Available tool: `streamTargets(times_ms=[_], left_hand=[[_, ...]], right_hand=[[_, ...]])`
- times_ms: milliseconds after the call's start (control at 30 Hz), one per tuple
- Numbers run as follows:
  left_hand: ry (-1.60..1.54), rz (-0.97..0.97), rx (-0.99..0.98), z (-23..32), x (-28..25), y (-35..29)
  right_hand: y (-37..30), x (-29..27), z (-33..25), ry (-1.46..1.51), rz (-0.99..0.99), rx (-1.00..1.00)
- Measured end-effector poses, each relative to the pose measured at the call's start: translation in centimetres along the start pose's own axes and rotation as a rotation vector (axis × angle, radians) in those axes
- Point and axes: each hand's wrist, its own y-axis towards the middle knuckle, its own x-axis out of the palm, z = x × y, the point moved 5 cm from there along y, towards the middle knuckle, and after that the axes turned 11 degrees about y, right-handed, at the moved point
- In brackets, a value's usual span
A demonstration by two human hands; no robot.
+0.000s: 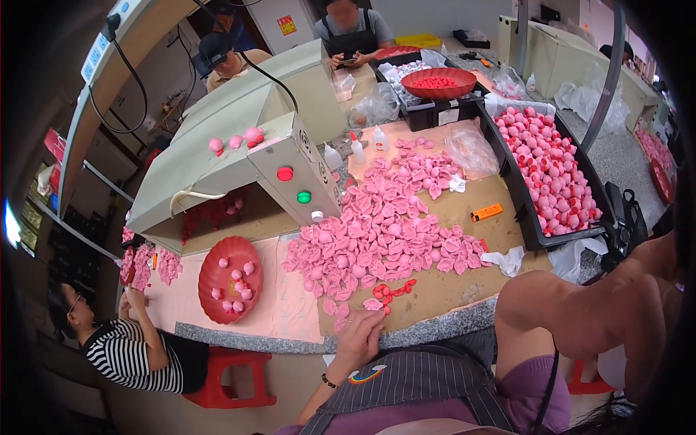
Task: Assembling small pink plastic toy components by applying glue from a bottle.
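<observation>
My left hand (pixel 359 335) rests at the granite table edge, its fingers curled together. A small pink petal-like piece (pixel 373 304) lies right at its fingertips; whatever is inside the fingers is hidden. Just beyond is a short row of small red pieces (pixel 395 290). My right hand (pixel 598 319) is raised very close to the camera at the right, large and with bent fingers. Part of a pale rounded shape (pixel 612 368) shows below it, too unclear to name. Ahead of my hands spreads a big heap of pink cup-shaped pieces (pixel 384 225), with some round pink balls among them.
A black crate (pixel 533 235) of pink-and-red balls stands at the right. An orange lighter-like object (pixel 486 212) lies on brown board. At left are a red bowl (pixel 205 290) with several balls and a grey machine (pixel 279 210) with red and green buttons. Other people sit around.
</observation>
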Motion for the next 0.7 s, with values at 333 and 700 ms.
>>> streamTargets(times_ms=[333,700], left_hand=[[-0.001,0.010,0.009,-0.2,0.1,0.0],[-0.004,0.019,0.006,-0.2,0.1,0.1]], right_hand=[[-0.3,-0.5,-0.9,0.015,-0.009,-0.007],[-0.6,-0.1,-0.9,0.026,-0.019,-0.023]])
